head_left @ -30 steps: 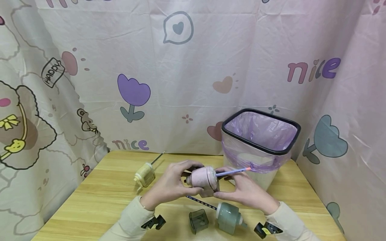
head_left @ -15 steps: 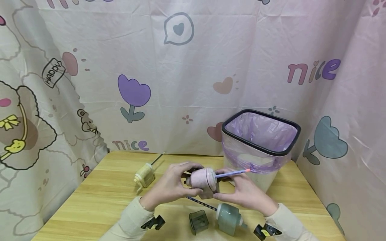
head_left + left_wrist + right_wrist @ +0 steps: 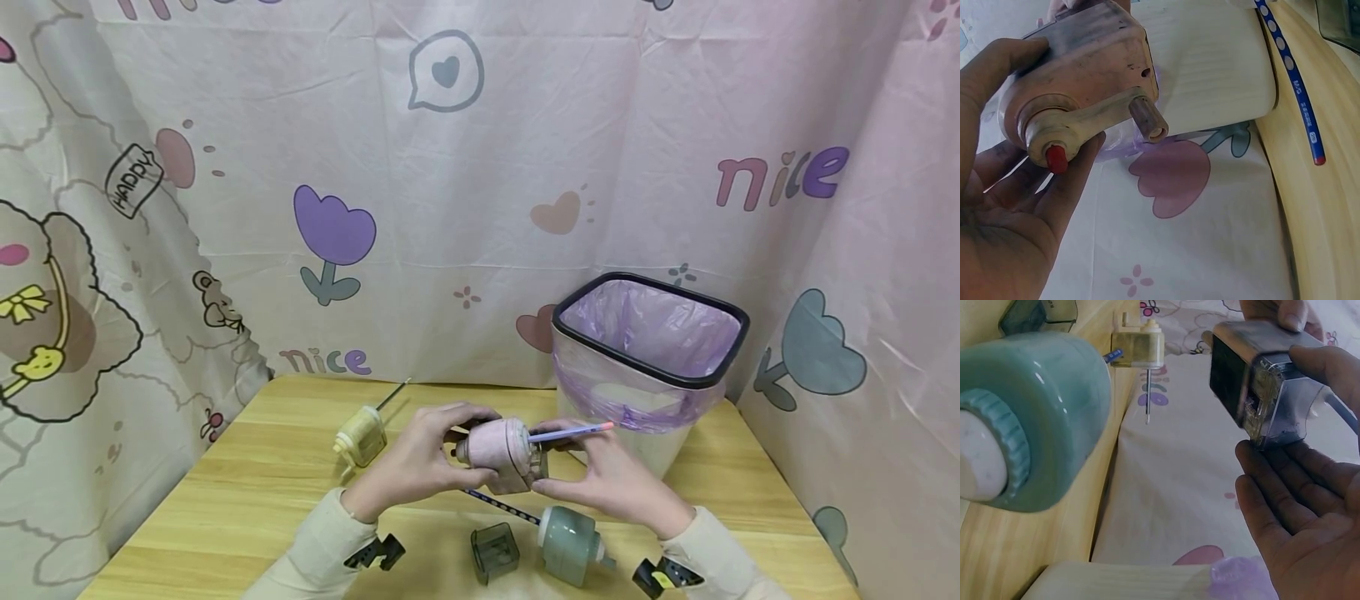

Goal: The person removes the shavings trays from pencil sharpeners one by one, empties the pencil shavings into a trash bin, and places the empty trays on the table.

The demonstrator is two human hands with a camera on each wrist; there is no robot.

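A pink hand-crank pencil sharpener (image 3: 495, 446) is held up over the table between both hands. My left hand (image 3: 423, 458) grips its body from the left, by the crank end; the crank handle (image 3: 1107, 115) with its red button shows in the left wrist view. From its front a purple pencil (image 3: 570, 432) with a pink end sticks out to the right. My right hand (image 3: 611, 479) pinches the clear shavings drawer (image 3: 1291, 409) between thumb and fingertips. That drawer stands partly out of the body, with a dark opening (image 3: 1230, 381) on the underside.
A green sharpener (image 3: 567, 546) with a dotted blue pencil (image 3: 504, 505) lies near the front, beside a loose dark-green drawer (image 3: 495, 554). A yellow sharpener (image 3: 362, 436) holding a dark pencil is at left. Behind my right hand stands a bin (image 3: 637, 364) with a purple liner.
The pink sharpener's body and my left hand have shifted slightly left. The clear drawer has come partly out on the right, still in my right hand's fingers.
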